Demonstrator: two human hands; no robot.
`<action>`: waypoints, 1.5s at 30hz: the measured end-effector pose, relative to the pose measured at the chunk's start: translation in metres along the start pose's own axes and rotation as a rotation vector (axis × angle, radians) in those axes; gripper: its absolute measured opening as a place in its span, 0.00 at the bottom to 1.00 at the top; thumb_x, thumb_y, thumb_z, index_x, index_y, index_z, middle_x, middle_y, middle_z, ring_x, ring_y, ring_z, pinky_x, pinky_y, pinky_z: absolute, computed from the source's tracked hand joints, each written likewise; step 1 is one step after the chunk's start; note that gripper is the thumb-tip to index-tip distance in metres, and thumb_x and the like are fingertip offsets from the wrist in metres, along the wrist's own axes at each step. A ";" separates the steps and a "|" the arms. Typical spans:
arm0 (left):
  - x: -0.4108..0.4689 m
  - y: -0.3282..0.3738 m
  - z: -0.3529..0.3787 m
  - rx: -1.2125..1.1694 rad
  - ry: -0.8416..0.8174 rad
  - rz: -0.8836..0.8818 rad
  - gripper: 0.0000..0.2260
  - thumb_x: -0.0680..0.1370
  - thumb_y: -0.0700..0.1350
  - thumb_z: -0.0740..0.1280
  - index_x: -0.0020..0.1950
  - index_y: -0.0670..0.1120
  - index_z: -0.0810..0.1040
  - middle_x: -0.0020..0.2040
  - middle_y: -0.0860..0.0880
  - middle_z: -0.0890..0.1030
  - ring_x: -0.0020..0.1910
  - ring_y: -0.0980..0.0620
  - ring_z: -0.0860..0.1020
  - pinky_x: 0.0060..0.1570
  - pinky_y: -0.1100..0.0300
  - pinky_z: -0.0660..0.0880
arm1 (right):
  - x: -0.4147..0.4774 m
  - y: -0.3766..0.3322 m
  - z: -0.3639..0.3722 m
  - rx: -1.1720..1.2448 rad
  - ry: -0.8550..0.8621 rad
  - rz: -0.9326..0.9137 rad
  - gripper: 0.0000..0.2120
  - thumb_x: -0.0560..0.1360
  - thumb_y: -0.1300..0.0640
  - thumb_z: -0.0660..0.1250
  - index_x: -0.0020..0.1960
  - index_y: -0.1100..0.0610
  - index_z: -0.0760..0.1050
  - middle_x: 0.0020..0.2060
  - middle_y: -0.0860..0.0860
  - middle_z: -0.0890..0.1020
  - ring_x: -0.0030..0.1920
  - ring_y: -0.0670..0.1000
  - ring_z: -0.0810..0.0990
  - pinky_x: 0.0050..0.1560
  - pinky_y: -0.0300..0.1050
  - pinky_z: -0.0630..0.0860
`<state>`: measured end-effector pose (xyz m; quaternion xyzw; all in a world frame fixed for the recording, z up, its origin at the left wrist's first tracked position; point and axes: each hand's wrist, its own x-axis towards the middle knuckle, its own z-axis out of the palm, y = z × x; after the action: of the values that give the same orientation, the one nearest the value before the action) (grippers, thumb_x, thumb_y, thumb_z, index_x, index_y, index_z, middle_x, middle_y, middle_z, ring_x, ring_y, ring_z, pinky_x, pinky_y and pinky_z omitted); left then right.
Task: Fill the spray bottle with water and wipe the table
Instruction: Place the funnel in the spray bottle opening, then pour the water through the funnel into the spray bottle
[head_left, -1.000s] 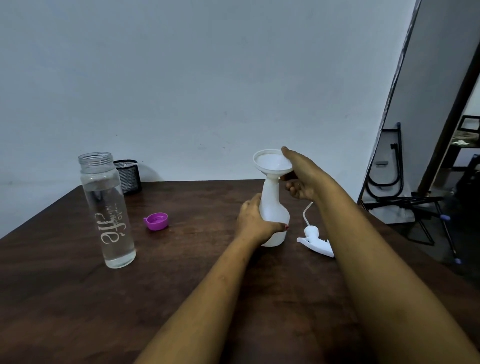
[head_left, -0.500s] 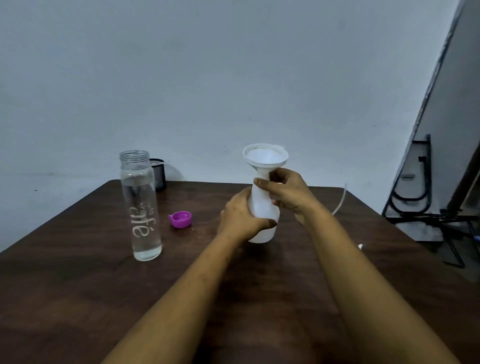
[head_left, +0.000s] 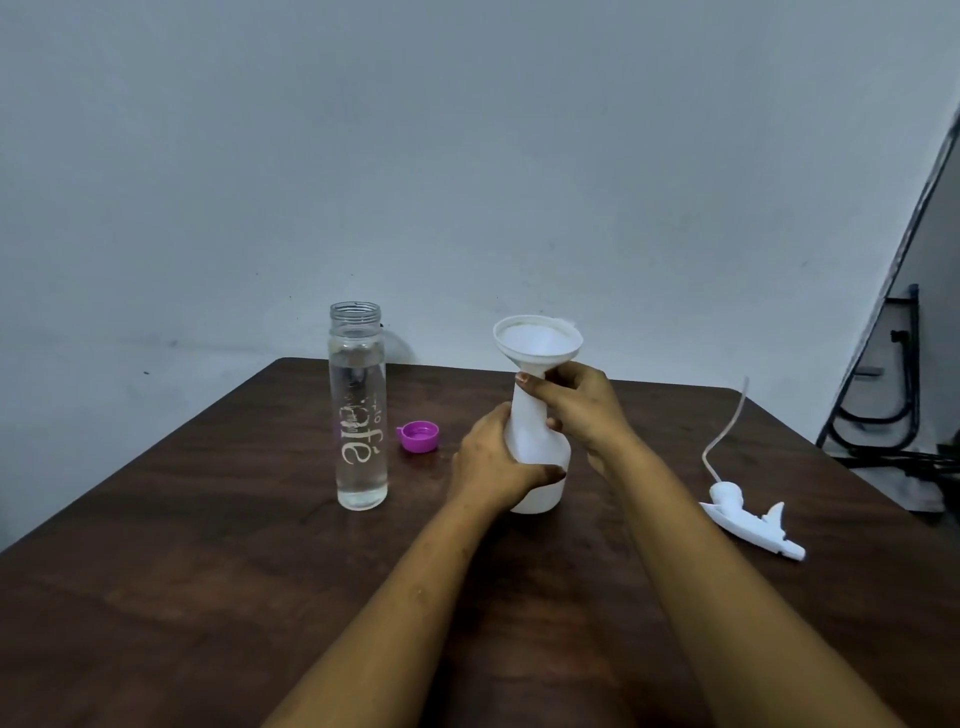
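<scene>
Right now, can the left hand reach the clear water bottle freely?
Probably yes, once the left hand lets go of the spray bottle: the water bottle stands close on its left with nothing between; the purple cap lies farther back.

A white spray bottle (head_left: 540, 457) stands near the middle of a dark wooden table (head_left: 208, 571), with a funnel (head_left: 537, 340) seated in its neck. The space above the funnel is open air in front of a plain wall. The left hand (head_left: 493, 462) grips the spray bottle's left side and the right hand (head_left: 582, 410) grips its neck, so both forearms block the approach from the near edge. Just left of the spray bottle lies a pink cap (head_left: 418, 437). Further left a tall, uncapped water bottle (head_left: 358, 410) stands upright. Well to the right lies a spray head (head_left: 748, 519), its tube arching up. A lane of open tabletop runs between the spray head and the spray bottle.
</scene>
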<state>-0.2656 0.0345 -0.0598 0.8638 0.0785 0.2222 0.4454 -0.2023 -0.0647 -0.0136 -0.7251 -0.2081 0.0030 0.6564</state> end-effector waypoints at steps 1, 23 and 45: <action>0.000 -0.001 0.000 0.003 -0.008 0.005 0.31 0.64 0.52 0.76 0.65 0.55 0.69 0.60 0.54 0.76 0.58 0.53 0.74 0.54 0.57 0.72 | -0.001 0.001 0.001 0.008 0.006 0.004 0.11 0.72 0.53 0.73 0.52 0.55 0.80 0.50 0.49 0.84 0.53 0.49 0.81 0.44 0.45 0.78; -0.025 -0.022 -0.113 -0.069 0.707 0.064 0.34 0.64 0.46 0.79 0.66 0.46 0.68 0.63 0.48 0.71 0.64 0.46 0.69 0.59 0.59 0.66 | -0.015 0.012 0.023 -0.135 0.249 0.008 0.30 0.65 0.50 0.78 0.63 0.56 0.71 0.59 0.50 0.74 0.57 0.51 0.76 0.59 0.52 0.75; -0.062 -0.018 -0.065 -0.099 0.255 0.041 0.16 0.65 0.46 0.75 0.49 0.52 0.74 0.42 0.52 0.81 0.44 0.51 0.80 0.43 0.58 0.77 | -0.077 -0.039 0.089 -0.270 0.078 -0.078 0.24 0.65 0.49 0.76 0.55 0.55 0.70 0.50 0.51 0.81 0.50 0.52 0.81 0.50 0.46 0.79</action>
<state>-0.3487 0.0724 -0.0609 0.8070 0.1057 0.3427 0.4692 -0.3085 -0.0014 -0.0095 -0.7976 -0.2090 -0.0787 0.5603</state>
